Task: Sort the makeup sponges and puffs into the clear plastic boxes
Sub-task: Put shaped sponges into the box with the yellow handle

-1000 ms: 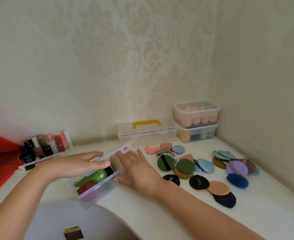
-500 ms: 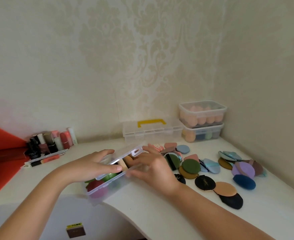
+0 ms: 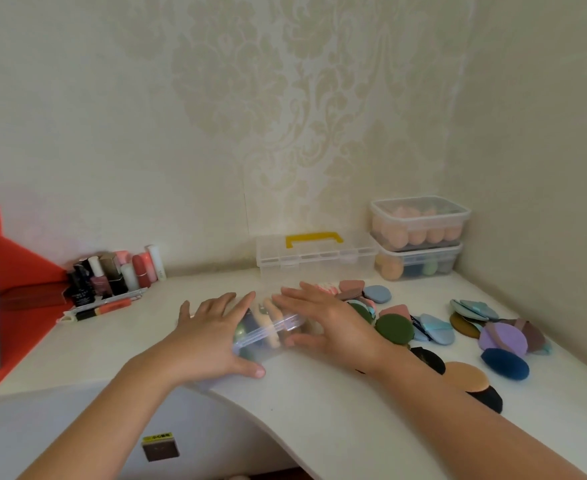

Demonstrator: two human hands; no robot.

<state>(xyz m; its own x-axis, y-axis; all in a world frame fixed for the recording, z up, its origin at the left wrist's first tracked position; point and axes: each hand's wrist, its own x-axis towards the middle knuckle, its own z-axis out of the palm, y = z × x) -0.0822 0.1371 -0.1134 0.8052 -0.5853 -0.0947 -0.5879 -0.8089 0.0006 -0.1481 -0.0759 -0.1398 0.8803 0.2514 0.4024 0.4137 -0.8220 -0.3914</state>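
A small clear plastic box (image 3: 268, 336) with its lid down lies on the white counter between my hands, with sponges showing through it. My left hand (image 3: 212, 336) lies flat over its left part, fingers straight, thumb along the near side. My right hand (image 3: 326, 322) presses flat on its right end. Loose flat puffs (image 3: 394, 328) in green, blue, purple, tan and black are spread to the right. Two stacked clear boxes of sponges (image 3: 418, 225) stand in the back right corner.
A clear case with a yellow handle (image 3: 314, 252) stands against the back wall. Cosmetic bottles and tubes (image 3: 117, 275) crowd the back left beside a red surface (image 3: 18, 296). The counter's (image 3: 319, 407) curved front edge runs under my left forearm.
The box lid, half raised one second ago, is now down. The box has moved right and away from the counter edge, and both hands now lie flat on it.
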